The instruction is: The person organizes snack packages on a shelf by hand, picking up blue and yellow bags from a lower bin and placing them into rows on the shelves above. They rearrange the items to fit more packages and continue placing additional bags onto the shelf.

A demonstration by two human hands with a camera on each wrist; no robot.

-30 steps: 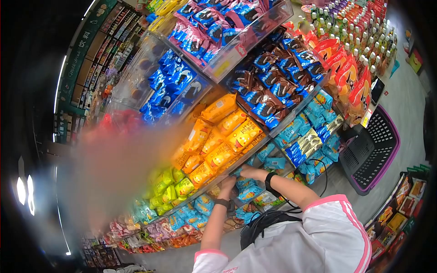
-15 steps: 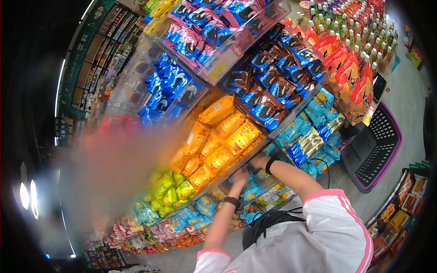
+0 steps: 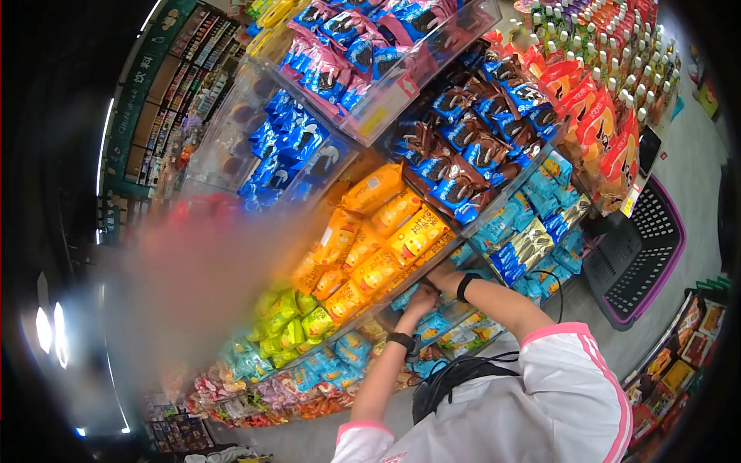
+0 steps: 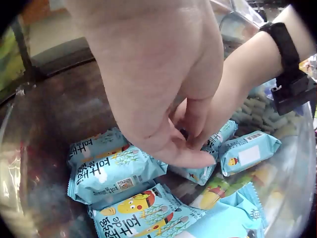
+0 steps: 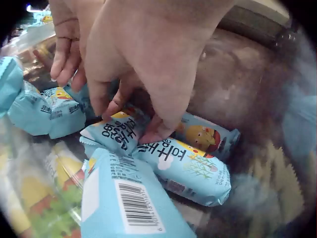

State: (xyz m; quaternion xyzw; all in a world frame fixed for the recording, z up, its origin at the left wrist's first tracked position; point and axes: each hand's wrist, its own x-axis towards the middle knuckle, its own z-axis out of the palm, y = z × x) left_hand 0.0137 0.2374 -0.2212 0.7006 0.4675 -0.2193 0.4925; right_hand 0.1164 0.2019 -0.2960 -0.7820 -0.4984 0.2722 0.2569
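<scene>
**A:** What crowds my hands in there?

**B:** You reach into a clear plastic bin (image 4: pixel 14 148) on a low shelf. The tier of orange packets (image 3: pixel 386 231) hangs right over your wrists. A dark, scuffed board (image 5: pixel 237 84) closes the back. Your hands sit tight together with the fingertips almost meeting, so each hides part of the other. Off to the side a black basket (image 3: pixel 644 255) with a purple rim stands on the floor, well apart.

**A:** And what do I hold?

**B:** Your right hand (image 5: pixel 148 59) pinches a light-blue packet (image 5: pixel 118 133) between thumb and curled fingers. It lies tilted on top of the heap in the bin, touching a second packet (image 5: pixel 190 171) under your thumb. A third packet (image 5: pixel 126 203) lies nearest the right wrist camera, barcode up.

**A:** My left?

**B:** Your left hand (image 4: pixel 148 74) hangs just beside the right, fingers loosely bent, tips down among the packets. I cannot tell whether it nips one.

**A:** What are the packets like?

**B:** They are small pillow-shaped wrappers of glossy film with crimped ends. Each carries black Korean lettering and a yellow cartoon figure. They are piled loosely, crossing one another. A black band (image 4: pixel 285 42) sits on your right wrist.
</scene>
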